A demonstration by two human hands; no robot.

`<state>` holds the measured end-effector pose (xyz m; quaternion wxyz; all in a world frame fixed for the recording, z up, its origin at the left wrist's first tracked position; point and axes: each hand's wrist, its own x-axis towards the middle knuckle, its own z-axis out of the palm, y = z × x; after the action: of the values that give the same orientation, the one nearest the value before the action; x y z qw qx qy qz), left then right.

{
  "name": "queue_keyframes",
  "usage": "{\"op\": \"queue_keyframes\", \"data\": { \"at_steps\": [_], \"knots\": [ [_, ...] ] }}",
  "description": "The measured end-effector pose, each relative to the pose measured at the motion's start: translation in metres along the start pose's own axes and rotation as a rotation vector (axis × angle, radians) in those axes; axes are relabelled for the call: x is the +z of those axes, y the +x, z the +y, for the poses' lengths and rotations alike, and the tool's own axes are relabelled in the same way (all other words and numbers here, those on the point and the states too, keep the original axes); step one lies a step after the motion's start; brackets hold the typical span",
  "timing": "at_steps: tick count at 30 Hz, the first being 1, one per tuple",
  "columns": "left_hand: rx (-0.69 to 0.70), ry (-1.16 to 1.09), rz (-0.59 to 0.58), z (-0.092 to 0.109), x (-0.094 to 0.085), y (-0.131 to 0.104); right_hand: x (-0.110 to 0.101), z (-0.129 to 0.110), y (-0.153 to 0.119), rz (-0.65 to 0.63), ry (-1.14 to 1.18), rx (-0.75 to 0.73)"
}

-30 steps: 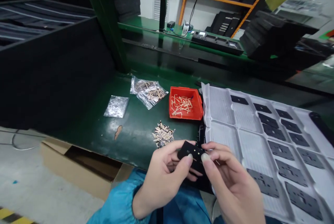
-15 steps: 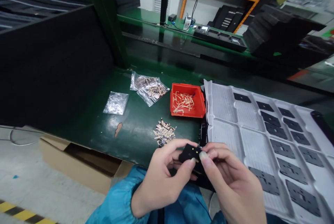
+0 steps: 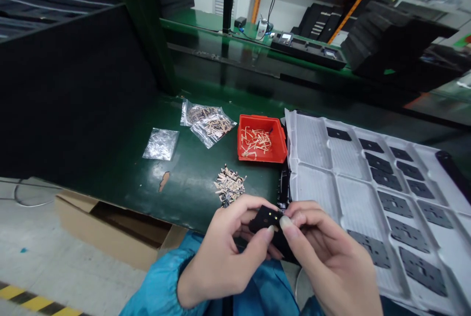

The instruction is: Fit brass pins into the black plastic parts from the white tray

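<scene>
Between my two hands is a flat black plate [image 3: 264,216] with small gold-coloured spots, held close to my body at the bench's front edge. My left hand [image 3: 235,252] grips its left side, thumb on the face and fingers behind. My right hand [image 3: 324,252] pinches the right side, with its thumb tip near the gold spots. Fingers hide much of the plate. Just beyond my left hand lies a heap of small tan and metallic pieces [image 3: 230,184]. Right of my hands, a white compartmented tray [image 3: 312,188] holds several similar dark plates [image 3: 408,232].
A red bin [image 3: 263,155] with thin cream-coloured strips stands beyond the heap. Zip bags of small parts [image 3: 215,125] and another clear bag [image 3: 161,144] lie left of it. Below the bench's front edge is an open cardboard box [image 3: 110,230]. A green post [image 3: 147,26] rises at the left.
The view has shifted slightly, so the bench items sit a little further left and up. Both hands keep hold of the black plate, which is tilted slightly differently.
</scene>
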<state>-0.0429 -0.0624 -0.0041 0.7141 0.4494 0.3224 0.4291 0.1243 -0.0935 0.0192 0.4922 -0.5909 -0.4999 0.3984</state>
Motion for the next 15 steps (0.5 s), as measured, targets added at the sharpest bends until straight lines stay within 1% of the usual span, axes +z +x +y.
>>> {"op": "queue_keyframes", "data": {
  "at_steps": [4,8,15],
  "knots": [
    [0.030,0.013,-0.006,-0.001,0.000,-0.001,0.001,-0.001,-0.001,0.011,-0.001,-0.006],
    [0.027,0.017,0.013,0.000,0.002,-0.002,0.002,-0.001,-0.003,0.046,-0.041,-0.060],
    [0.013,0.032,0.198,0.004,0.014,-0.001,0.007,0.000,-0.009,0.078,-0.158,-0.185]
  ]
}}
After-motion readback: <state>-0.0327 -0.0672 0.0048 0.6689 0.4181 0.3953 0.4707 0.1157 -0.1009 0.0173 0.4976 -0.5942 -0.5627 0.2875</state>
